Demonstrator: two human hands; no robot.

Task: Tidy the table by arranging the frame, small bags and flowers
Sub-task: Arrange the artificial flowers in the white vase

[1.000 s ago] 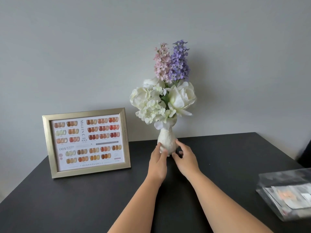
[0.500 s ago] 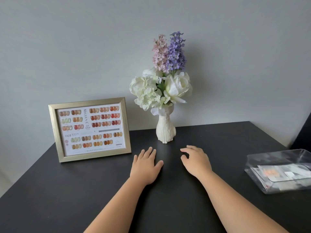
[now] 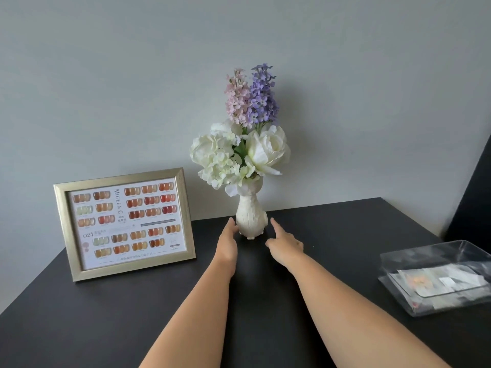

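White, pink and purple flowers [image 3: 240, 152] stand upright in a white vase [image 3: 251, 217] at the back middle of the black table [image 3: 101, 320]. My left hand [image 3: 227, 244] lies edge-on with its fingertips at the vase's lower left side. My right hand [image 3: 284, 243] is just right of the vase with its index finger stretched toward it, a small gap between them. Neither hand holds anything. A gold frame [image 3: 125, 224] with a nail-colour chart stands upright at the back left. Small bags [image 3: 435, 284] lie in a clear plastic tray [image 3: 425, 252] at the right.
A grey wall runs directly behind the table's back edge. A dark object fills the far right edge of the view beside the table. The tray sits close to the table's right edge.
A second ago both hands were on the vase's base. They then drew back onto the table, and have now reached forward to either side of the vase again.
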